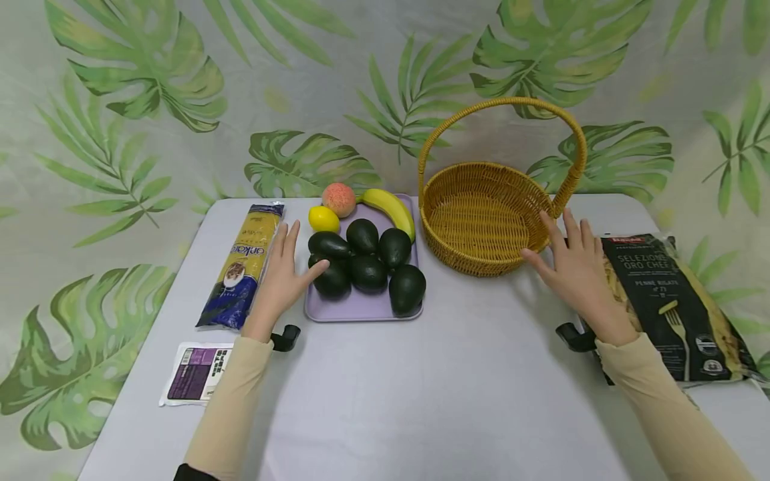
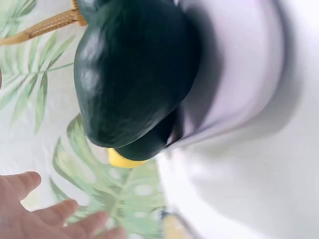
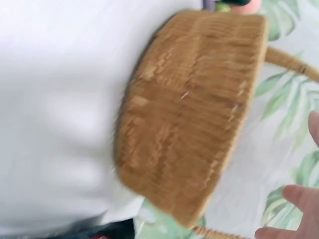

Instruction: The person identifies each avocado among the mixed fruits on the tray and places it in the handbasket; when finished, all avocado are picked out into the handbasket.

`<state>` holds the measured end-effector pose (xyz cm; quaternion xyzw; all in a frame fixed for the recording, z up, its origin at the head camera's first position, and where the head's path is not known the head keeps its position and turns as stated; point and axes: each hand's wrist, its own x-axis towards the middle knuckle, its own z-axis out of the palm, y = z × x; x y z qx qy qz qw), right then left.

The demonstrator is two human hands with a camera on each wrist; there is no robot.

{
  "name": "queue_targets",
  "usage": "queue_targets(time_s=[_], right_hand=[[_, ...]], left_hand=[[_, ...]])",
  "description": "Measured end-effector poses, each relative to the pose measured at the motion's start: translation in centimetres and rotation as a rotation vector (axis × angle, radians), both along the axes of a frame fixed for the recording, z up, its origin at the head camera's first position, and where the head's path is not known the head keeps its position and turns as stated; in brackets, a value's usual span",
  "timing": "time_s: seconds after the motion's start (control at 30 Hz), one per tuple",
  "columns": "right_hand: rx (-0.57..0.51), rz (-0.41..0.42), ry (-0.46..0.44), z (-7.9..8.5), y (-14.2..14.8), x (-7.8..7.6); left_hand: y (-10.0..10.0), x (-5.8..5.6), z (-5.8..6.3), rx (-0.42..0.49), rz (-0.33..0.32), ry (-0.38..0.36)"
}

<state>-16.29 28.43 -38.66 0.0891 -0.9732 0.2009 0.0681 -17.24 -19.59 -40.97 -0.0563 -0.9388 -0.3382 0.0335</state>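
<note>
My left hand (image 1: 279,284) is held between the blue and yellow pasta packet (image 1: 238,270) and the lilac tray (image 1: 361,314), fingers spread and holding nothing. Several dark green avocados (image 1: 368,274) lie on the tray, with a lemon (image 1: 324,219), a peach (image 1: 339,200) and a banana (image 1: 390,210) behind them. In the left wrist view an avocado (image 2: 134,74) looms large. My right hand (image 1: 574,274), also spread and holding nothing, hovers by the right front of the wicker basket (image 1: 481,217). Whether its fingertips touch the basket is unclear in the head view; the right wrist view shows them apart.
A black penne bag (image 1: 674,307) lies at the right edge, partly behind my right forearm. Near the left edge is a small white and purple packet (image 1: 198,374), partly covered by my left sleeve. The basket's tall handle (image 1: 511,101) arches upward before a leaf-patterned backdrop.
</note>
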Motion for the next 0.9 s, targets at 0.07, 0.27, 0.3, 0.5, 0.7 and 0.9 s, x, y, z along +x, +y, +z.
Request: queue_targets(time_s=[0.07,0.27,0.3,0.5,0.7,0.9], right_hand=[[-0.046,0.040,0.009,0.5,-0.7,0.1],[-0.253,0.186,-0.040,1.9,-3.8,0.3],[-0.285,0.215,-0.044,1.9,-4.4,0.4],[-0.425,0.389,-0.056,1.7,-8.0,0.1],[-0.550,0.550,-0.190,1.0,-12.0,-0.8],[-0.565,0.711,-0.273,0.4,-16.1,-2.3]], left_hand=[[-0.4,0.3,-0.7,0.105,-0.013,-0.033],[-1.2,1.7,-2.9,0.363,-0.059,-0.144],[-1.3,1.9,-3.3,0.396,-0.071,-0.157],[-1.3,2.8,-4.5,0.443,-0.107,-0.225],[-0.7,3.7,-3.6,0.418,-0.117,-0.282],[-1.4,3.1,-5.6,0.367,-0.124,-0.285]])
